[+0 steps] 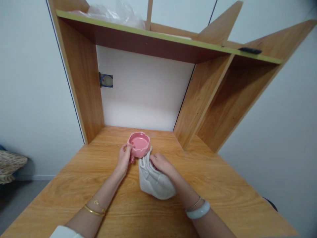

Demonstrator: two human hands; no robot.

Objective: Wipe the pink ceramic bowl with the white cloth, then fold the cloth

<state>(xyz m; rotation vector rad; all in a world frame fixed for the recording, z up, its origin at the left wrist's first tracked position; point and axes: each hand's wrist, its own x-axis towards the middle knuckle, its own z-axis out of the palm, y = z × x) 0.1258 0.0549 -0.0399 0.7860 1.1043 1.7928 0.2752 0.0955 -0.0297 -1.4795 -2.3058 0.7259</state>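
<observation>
A pink glossy ashtray-like dish (140, 142) with a notched rim is tilted toward me above the wooden desk. My left hand (125, 155) pinches its left side, thumb over the rim and fingers underneath. A pale grey cloth (156, 181) hangs bunched from my right hand (160, 162), whose fingers are closed on it. The cloth's upper edge touches the lower right side of the dish. Part of the cloth is hidden behind my right hand and forearm.
The wooden desk (119, 211) has a shelf unit (148, 39) at its back. Clear plastic wrapping (114, 15) and a dark flat object (250, 50) lie on the shelf. An open socket box (106, 80) with blue wire is in the back panel. Patterned fabric (11, 165) shows at far left.
</observation>
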